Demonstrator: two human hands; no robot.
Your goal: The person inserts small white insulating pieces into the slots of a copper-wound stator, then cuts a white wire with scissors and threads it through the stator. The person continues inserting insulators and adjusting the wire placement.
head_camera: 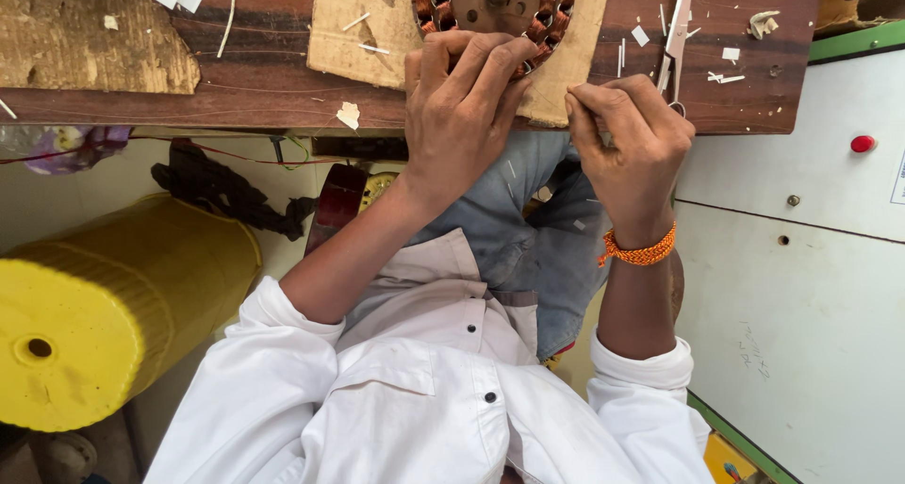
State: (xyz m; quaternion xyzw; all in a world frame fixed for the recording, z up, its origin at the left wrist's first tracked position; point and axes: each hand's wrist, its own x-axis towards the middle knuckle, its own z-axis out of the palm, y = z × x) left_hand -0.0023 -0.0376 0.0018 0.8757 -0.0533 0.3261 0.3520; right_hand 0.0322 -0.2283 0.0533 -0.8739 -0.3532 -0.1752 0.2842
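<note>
Nearest the camera, the person's white shirt and two rolled sleeves fill the lower frame, with one big yellow drum (104,324) on the floor to the side. One orange beaded band (639,251) circles the right wrist. The right hand (627,154) hovers at the bench (264,79) edge, its fingers pinched shut on something thin and pale; what it is cannot be told. The left hand (462,116) lies beside it, fingers curled and pressing down on the near rim of one round motor stator (490,3), which rests on a cardboard sheet (363,27) at the far side of the bench. To do this well, the left hand should probably hold the stator from turning while the right works gently, so no copper coil is nicked. Two cardboard pieces lie on the bench, one pair of scissors (677,36), and scattered white paper scraps too many to count.
</note>
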